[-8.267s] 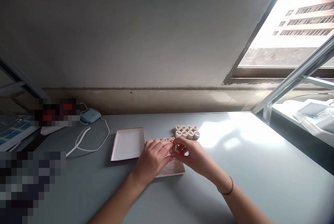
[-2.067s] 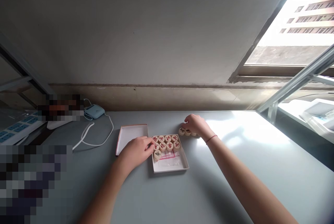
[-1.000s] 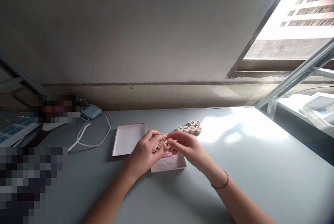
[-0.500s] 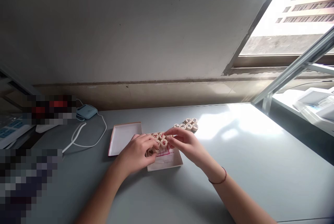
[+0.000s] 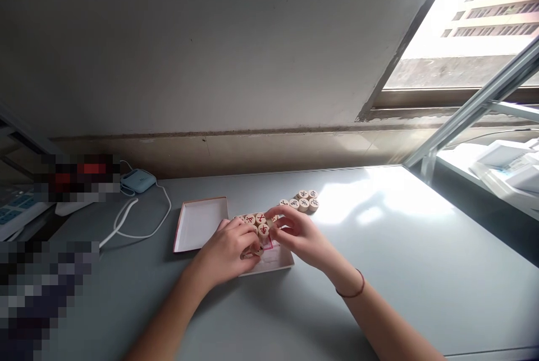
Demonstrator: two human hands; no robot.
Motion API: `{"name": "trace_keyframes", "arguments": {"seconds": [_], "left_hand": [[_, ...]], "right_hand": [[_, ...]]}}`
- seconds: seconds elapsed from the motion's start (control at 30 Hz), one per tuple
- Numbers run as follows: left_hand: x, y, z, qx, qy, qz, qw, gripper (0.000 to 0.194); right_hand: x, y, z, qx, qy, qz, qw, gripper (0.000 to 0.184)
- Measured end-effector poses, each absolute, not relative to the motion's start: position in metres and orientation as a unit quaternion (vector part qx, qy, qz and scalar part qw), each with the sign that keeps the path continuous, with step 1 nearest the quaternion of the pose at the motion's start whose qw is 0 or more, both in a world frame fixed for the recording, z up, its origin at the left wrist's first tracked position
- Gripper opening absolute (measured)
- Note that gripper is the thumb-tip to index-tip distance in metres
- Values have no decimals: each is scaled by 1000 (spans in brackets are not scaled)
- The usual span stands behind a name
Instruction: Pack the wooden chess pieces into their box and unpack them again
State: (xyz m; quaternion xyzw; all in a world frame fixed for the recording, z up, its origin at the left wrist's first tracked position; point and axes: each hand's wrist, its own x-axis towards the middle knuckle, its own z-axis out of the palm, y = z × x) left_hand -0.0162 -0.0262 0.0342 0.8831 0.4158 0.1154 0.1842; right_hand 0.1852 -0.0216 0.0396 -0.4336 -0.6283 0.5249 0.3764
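Observation:
A shallow white box tray lies on the grey table and holds several round wooden chess discs with red characters. My left hand rests over the tray's left part, fingers curled on the discs there. My right hand reaches in from the right, fingertips pinched together over the discs at the tray's upper right; what it holds is hidden. A loose cluster of discs sits on the table just behind the tray. The empty box lid lies to the left.
A small blue device with a white cable sits at the back left. A wall runs behind the table. A glass partition and a window stand at the right, with white boxes beyond.
My right hand went to the loose cluster behind the tray, then came back over the tray. Both hands now work close together on the discs. The view shifted slightly.

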Motion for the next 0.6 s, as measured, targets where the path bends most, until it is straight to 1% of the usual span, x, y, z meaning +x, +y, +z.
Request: {"name": "trace_keyframes", "arguments": {"seconds": [0.13, 0.27, 0.33, 0.43, 0.53, 0.6], "left_hand": [[-12, -27, 32, 894, 408, 100, 157, 12], [-11, -27, 33, 891, 428, 92, 119, 7], [-13, -27, 33, 882, 449, 89, 111, 4], [-19, -26, 34, 869, 471, 98, 113, 8], [-24, -25, 34, 860, 485, 107, 121, 13], [-26, -25, 35, 856, 490, 103, 127, 11]], "right_hand": [[186, -22, 36, -425, -660, 501, 365, 13], [186, -26, 33, -414, -723, 455, 315, 23], [183, -29, 32, -412, -764, 408, 284, 28], [176, -34, 28, -426, -816, 307, 241, 26], [168, -37, 20, -412, -854, 220, 227, 23], [165, -37, 16, -391, -874, 176, 227, 19]]}}
